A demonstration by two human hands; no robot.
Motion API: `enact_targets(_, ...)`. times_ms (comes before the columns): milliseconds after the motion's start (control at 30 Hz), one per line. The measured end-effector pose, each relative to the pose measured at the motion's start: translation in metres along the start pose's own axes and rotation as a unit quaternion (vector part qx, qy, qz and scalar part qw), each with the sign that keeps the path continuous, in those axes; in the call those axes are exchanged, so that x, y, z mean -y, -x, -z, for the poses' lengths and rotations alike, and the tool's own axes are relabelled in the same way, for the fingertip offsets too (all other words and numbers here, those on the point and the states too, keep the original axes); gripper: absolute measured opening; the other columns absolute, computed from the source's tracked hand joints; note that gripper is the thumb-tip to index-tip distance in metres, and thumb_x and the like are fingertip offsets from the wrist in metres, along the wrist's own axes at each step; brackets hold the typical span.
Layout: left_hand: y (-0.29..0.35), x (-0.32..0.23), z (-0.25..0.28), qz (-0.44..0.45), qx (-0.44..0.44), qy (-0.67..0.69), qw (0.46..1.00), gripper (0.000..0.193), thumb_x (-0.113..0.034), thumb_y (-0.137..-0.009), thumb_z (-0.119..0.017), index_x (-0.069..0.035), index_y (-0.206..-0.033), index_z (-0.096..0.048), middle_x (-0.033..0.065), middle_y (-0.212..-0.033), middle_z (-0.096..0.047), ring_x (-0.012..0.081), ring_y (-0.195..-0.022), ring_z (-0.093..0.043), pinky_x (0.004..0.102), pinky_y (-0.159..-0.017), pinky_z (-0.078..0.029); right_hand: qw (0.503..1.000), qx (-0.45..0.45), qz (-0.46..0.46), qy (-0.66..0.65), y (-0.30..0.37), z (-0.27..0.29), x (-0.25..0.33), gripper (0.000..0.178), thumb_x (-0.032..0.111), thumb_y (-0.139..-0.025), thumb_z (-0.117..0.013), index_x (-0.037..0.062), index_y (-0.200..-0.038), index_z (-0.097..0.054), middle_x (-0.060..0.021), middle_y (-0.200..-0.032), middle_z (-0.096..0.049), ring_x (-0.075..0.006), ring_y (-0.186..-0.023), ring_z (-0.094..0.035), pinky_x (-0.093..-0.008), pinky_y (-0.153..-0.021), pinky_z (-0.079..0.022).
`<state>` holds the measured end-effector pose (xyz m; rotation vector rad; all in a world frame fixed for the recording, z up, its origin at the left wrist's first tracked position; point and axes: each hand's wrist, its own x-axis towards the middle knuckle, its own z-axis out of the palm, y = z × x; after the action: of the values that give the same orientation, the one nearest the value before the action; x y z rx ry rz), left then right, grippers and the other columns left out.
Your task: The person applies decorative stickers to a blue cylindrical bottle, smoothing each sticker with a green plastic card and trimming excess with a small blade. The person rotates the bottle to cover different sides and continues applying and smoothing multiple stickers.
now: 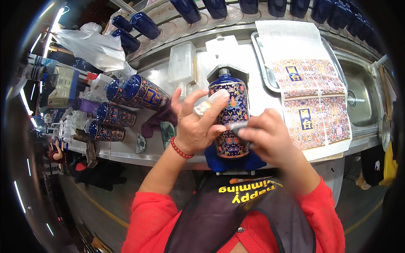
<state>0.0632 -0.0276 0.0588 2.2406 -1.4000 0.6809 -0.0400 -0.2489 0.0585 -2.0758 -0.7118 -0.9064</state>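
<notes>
Head view: patterned blue bottle (237,109) lies at the near edge of the metal bench, neck pointing away from the person, blue cloth (214,157) under its base end. Left hand (195,126) open, fingers spread, a white-wrapped finger (213,102) resting on the bottle's face; right hand (270,135), motion-blurred, pinches a small grey piece (237,125) against its right side. Printed sheets (314,110) lie to the right, more patterned bottles (116,114) to the left.
</notes>
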Motion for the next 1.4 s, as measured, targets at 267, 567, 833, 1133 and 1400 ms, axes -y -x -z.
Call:
enact_targets(267,0.024,-0.010,-0.001,0.033,-0.033,0.020,0.999,0.064,-0.059,-0.108,-0.039,-0.009,-0.131,-0.072,0.0045,-0.127,-0.071,0.0274,-0.121,-0.054,0.0556,-0.120,-0.019,0.928,-0.099,-0.349,-0.085,-0.004,0.001,-0.031,0.012,0.012,-0.095,-0.075,0.0033,-0.103,-0.071,0.0008,-0.077,-0.061,-0.0041,-0.069,-0.054,-0.0230,-0.060,-0.043)
enact_targets(567,0.073,-0.048,-0.004,0.097,-0.014,0.103,0.990,0.093,-0.078,-0.092,-0.051,-0.002,-0.145,-0.054,0.0225,-0.140,-0.060,0.0379,-0.128,-0.048,0.0578,-0.120,-0.018,0.992,-0.054,-0.053,0.102,-0.004,-0.006,-0.012,0.023,0.007,-0.078,-0.076,0.0112,-0.100,-0.072,-0.0036,-0.091,-0.062,-0.0251,-0.080,-0.059,-0.0410,-0.081,-0.043)
enact_targets(833,0.077,-0.049,-0.005,0.056,-0.047,0.088,0.993,0.079,-0.073,-0.098,-0.045,-0.009,-0.141,-0.060,0.0149,-0.136,-0.063,0.0323,-0.129,-0.048,0.0578,-0.120,-0.017,0.934,0.017,-0.324,-0.149,-0.010,0.009,-0.014,0.013,0.011,-0.091,-0.075,0.0039,-0.100,-0.072,-0.0052,-0.084,-0.068,-0.0138,-0.072,-0.063,-0.0315,-0.066,-0.049)
enact_targets(1133,-0.001,-0.002,-0.010,0.021,-0.005,0.026,0.999,0.068,-0.066,-0.104,-0.037,-0.015,-0.137,-0.067,0.0041,-0.125,-0.072,0.0277,-0.133,-0.048,0.0588,-0.119,-0.012,0.852,-0.145,-0.433,-0.257,0.020,0.000,-0.025,0.019,0.018,-0.097,-0.074,0.0013,-0.106,-0.071,-0.0010,-0.087,-0.071,-0.0058,-0.075,-0.062,-0.0232,-0.066,-0.050)
enact_targets(1400,-0.019,0.010,-0.031,0.240,-0.064,0.385,0.889,0.044,-0.036,-0.104,-0.063,0.000,-0.130,-0.063,0.0156,-0.124,-0.068,0.0288,-0.112,-0.062,0.0398,-0.103,-0.046,0.825,-0.158,-0.452,-0.301,0.006,0.006,-0.033,0.019,0.017,-0.098,-0.073,0.0015,-0.109,-0.070,0.0019,-0.091,-0.069,-0.0031,-0.080,-0.061,-0.0197,-0.069,-0.049)
